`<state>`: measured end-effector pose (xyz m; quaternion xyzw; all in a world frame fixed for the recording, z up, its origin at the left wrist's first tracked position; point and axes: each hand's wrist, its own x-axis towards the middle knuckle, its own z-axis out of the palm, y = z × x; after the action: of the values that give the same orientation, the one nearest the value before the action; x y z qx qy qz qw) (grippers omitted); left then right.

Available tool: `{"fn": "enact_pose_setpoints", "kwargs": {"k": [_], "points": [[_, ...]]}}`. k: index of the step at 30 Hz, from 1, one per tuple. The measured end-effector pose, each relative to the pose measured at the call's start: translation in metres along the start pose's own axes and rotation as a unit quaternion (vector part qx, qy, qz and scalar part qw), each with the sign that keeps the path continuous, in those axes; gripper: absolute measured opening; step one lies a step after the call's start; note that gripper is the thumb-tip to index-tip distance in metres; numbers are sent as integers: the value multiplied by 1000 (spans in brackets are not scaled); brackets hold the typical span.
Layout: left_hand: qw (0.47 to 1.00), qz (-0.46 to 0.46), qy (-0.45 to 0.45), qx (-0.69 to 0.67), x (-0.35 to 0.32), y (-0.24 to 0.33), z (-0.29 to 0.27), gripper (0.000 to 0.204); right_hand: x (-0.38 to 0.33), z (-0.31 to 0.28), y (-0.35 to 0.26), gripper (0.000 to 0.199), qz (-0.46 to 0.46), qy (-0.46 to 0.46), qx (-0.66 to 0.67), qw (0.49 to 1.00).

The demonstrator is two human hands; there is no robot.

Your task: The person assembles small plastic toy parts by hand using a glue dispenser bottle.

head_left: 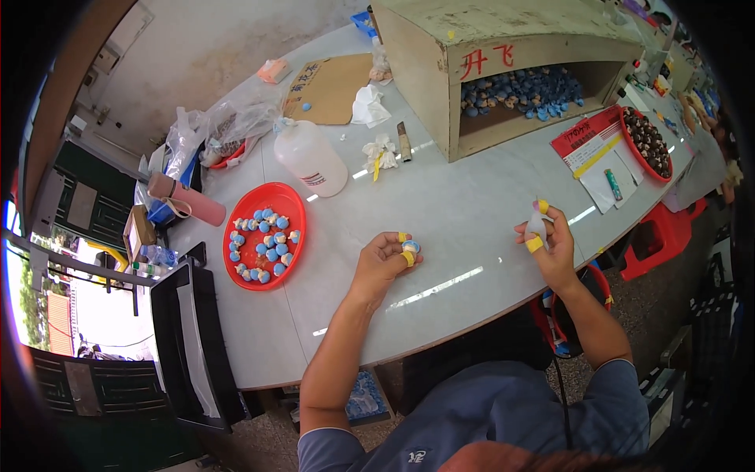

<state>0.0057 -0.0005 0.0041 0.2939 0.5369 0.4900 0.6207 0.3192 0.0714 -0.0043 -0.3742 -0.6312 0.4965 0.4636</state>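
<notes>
Sleeves and forearms: two bare forearms come up from a blue-grey shirt at the lower edge, both reaching over the near edge of the worktop (472, 212).
Left hand (383, 259): fingers curled in close, pinching one small blue-and-white piece (410, 246) between thumb and fingertips, just above the worktop; yellow tape bands show on two fingers.
Right hand (550, 240): raised off the worktop and closed around one small pale squeeze bottle (537, 223), its tip pointing up; yellow tape on the thumb and one fingertip.
Spacing: the two hands are well apart, the left one near the middle, the right one toward the right edge.
Red tray (292, 206): one, round, to the left of the left hand, holding roughly twenty blue-and-white pieces (266, 242) like the one being held; the exact number is hard to tell.
White plastic bottle (311, 157): one, lying tilted just beyond the red tray.
Cardboard box (440, 79): one, open at the front, at the far side, with a heap of blue pieces (523, 90) inside, too many to count.
Red bowl (629, 141): one, far right, filled with dark round pieces.
Pink cylinder (189, 198): one, lying at the left edge.
</notes>
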Motion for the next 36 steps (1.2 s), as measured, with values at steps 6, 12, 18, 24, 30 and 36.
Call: {"fn": "enact_pose_setpoints", "kwargs": {"k": [6, 12, 18, 24, 30, 36], "points": [[993, 81, -7, 88, -4, -3, 7, 78, -10, -25, 16, 46, -1, 48, -53, 997], [943, 224, 41, 244, -8, -8, 15, 86, -6, -25, 17, 42, 16, 86, -35, 996], [887, 316, 61, 331, -10, -12, 17, 83, -3, -23, 20, 27, 21, 68, -44, 997], [879, 329, 62, 338, -10, -14, 16, 83, -1, -22, 24, 27, -14, 72, -71, 995], [898, 327, 66, 286, -10, -14, 19, 86, 6, -37, 26, 28, -34, 81, -195, 977], [892, 345, 65, 283, -12, -14, 21, 83, 33, -74, 28, 27, -3, 205, -295, 933]]}}
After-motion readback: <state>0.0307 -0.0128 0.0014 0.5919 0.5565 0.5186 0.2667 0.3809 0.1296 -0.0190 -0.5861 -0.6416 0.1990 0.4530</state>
